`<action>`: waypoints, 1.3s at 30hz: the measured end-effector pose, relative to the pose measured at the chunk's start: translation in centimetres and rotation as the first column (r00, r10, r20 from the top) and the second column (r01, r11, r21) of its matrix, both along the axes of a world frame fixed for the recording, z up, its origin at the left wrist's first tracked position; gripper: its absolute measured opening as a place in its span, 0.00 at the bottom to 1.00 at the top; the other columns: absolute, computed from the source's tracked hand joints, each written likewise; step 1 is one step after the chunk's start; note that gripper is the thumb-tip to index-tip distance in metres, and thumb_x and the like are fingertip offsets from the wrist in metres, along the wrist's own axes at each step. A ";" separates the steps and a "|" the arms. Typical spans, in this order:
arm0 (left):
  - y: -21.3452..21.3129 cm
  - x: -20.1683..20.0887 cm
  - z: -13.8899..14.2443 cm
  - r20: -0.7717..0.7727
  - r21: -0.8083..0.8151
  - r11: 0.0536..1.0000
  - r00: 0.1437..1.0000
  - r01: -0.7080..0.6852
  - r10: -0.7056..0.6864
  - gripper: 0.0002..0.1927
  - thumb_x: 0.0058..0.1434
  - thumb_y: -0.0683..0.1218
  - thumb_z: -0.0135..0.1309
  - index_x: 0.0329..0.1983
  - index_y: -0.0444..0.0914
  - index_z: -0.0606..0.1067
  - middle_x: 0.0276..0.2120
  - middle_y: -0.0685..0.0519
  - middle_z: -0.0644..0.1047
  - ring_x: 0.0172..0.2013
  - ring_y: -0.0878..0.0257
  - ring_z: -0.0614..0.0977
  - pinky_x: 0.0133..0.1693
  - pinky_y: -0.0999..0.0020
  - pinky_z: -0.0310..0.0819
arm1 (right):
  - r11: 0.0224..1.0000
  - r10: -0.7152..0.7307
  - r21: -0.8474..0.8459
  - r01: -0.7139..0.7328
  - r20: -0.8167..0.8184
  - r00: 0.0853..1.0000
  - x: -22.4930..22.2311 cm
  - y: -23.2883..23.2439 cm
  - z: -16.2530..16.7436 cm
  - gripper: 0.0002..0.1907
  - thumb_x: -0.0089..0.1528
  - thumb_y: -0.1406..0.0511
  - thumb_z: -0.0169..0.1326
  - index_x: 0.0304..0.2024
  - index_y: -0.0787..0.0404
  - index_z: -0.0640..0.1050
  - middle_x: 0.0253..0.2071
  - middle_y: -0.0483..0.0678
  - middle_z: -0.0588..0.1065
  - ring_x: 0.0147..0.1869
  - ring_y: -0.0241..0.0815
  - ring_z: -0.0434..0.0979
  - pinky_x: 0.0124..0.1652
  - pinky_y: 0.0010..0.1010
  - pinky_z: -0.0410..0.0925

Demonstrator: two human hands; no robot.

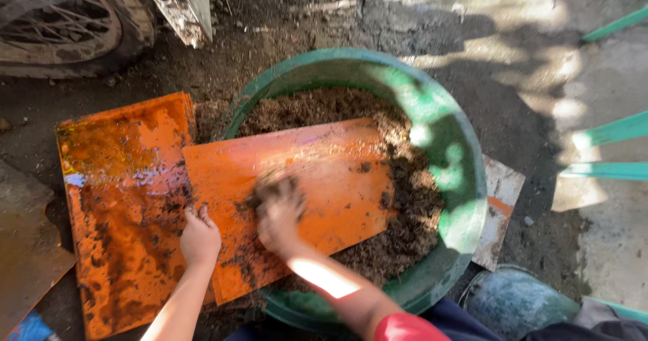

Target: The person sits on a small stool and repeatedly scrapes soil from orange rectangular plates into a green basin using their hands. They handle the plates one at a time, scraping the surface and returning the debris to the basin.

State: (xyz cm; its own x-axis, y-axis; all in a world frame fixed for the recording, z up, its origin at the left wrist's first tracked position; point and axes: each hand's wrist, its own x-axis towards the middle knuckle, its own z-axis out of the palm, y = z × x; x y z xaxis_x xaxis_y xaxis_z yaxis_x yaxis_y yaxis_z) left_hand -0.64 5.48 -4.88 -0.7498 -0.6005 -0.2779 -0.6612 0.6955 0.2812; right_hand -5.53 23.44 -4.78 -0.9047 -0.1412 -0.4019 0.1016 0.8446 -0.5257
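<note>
A large green basin (pixel 466 179) sits on the dirt ground, filled with dark brown soil (pixel 405 199). An orange flat sheet (pixel 317 172) lies tilted over the basin's left rim, smeared with soil. My left hand (pixel 200 236) grips the lower left edge of this sheet. My right hand (pixel 278 209) presses flat on the sheet's middle, blurred, with a clump of soil under its fingers. A second orange sheet (pixel 121 192) lies flat on the ground to the left, dirty with dark stains.
A worn wheel (pixel 64 34) and a pale panel (pixel 182 7) stand at the top left. Teal bars (pixel 611 152) cross the right side. A rubber boot (pixel 513 300) shows at the bottom right. A pale board (pixel 499 213) lies under the basin's right side.
</note>
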 end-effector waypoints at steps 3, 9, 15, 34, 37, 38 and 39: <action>-0.3 0.2 -0.7 0.030 0.100 0.994 0.999 -0.044 0.041 0.28 0.72 0.51 0.38 0.70 0.31 0.58 0.31 0.35 0.81 0.30 0.40 0.83 0.30 0.47 0.76 | 0.962 0.264 -0.033 -0.271 -0.146 0.953 0.7 -1.1 2.0 0.31 0.67 0.63 0.46 0.71 0.32 0.58 0.80 0.54 0.35 0.80 0.64 0.22 0.68 0.64 0.20; -0.5 0.6 -1.1 -0.035 0.063 0.998 0.999 -0.018 0.020 0.24 0.74 0.52 0.37 0.65 0.33 0.63 0.34 0.36 0.80 0.32 0.38 0.82 0.31 0.45 0.74 | 0.975 -0.171 -0.149 0.163 -0.041 0.984 -11.4 7.8 -3.7 0.26 0.69 0.57 0.42 0.70 0.51 0.59 0.71 0.57 0.51 0.71 0.60 0.42 0.63 0.53 0.41; -0.3 0.4 -0.5 0.096 0.145 0.984 0.991 -0.107 0.094 0.26 0.75 0.54 0.34 0.67 0.32 0.62 0.28 0.36 0.81 0.27 0.40 0.82 0.28 0.47 0.75 | 0.556 -0.770 -0.368 0.746 0.109 0.628 -19.6 22.0 -12.4 0.27 0.71 0.49 0.29 0.66 0.54 0.63 0.64 0.58 0.62 0.63 0.61 0.64 0.55 0.55 0.65; -1.4 1.7 -2.5 -0.057 0.117 0.992 0.997 -0.046 0.053 0.24 0.76 0.52 0.35 0.67 0.31 0.63 0.50 0.38 0.79 0.42 0.40 0.82 0.36 0.46 0.77 | 0.990 -0.029 0.094 0.106 -0.600 0.799 -19.8 12.1 -7.3 0.25 0.63 0.62 0.54 0.64 0.45 0.72 0.67 0.52 0.65 0.69 0.56 0.63 0.67 0.63 0.53; -1.8 2.2 -4.3 -0.122 0.038 0.999 0.992 -0.014 0.019 0.24 0.75 0.50 0.37 0.68 0.31 0.62 0.53 0.39 0.79 0.44 0.40 0.81 0.39 0.46 0.76 | 0.961 -0.231 0.101 0.257 -0.214 0.949 -20.4 20.7 -10.0 0.26 0.74 0.53 0.32 0.72 0.52 0.59 0.74 0.59 0.51 0.76 0.68 0.46 0.68 0.69 0.39; -2.0 2.4 -4.7 -0.200 -0.020 1.000 0.979 0.020 -0.024 0.25 0.73 0.49 0.37 0.67 0.29 0.61 0.55 0.39 0.78 0.44 0.41 0.81 0.39 0.47 0.76 | 0.950 -0.234 0.169 0.263 -0.173 0.957 -19.6 23.3 -10.5 0.27 0.74 0.51 0.28 0.73 0.51 0.57 0.75 0.56 0.51 0.76 0.67 0.47 0.69 0.65 0.42; -1.9 2.5 -5.1 -0.271 -0.076 0.996 0.960 0.050 -0.069 0.25 0.71 0.48 0.38 0.66 0.28 0.61 0.57 0.39 0.77 0.44 0.41 0.81 0.38 0.47 0.76 | 0.934 -0.238 0.242 0.264 -0.131 0.962 -18.4 25.6 -10.6 0.29 0.73 0.50 0.25 0.74 0.51 0.54 0.76 0.53 0.51 0.76 0.66 0.48 0.70 0.60 0.44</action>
